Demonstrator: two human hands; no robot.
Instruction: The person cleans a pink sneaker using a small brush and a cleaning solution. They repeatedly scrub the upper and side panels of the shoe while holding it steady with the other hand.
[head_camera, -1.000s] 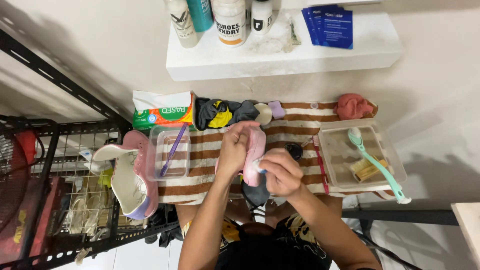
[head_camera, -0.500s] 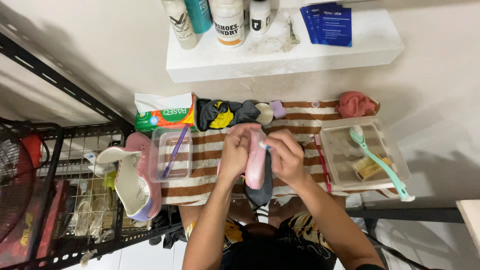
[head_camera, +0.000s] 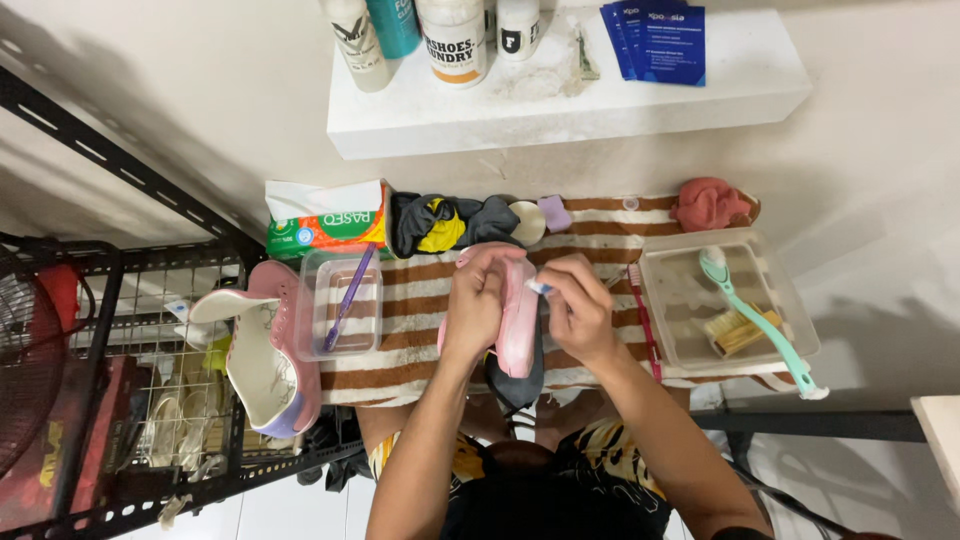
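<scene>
A pink rubber shoe (head_camera: 517, 315) is steadied by the left hand (head_camera: 472, 305), its grip wrapped around it, while a small brush (head_camera: 540, 288) is pinched in the right hand (head_camera: 580, 310) for scrubbing.

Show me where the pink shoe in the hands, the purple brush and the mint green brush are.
pink shoe (head_camera: 519, 325), head view, on its side wall.
purple brush (head_camera: 349, 297), head view, middle of the handle.
mint green brush (head_camera: 762, 328), head view, middle of the long handle.

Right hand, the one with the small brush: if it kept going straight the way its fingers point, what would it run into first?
The right hand points leftward at the pink shoe held by the left hand; the shoe's side comes first. The brush tip seems already on it, though depth is unclear.
</scene>
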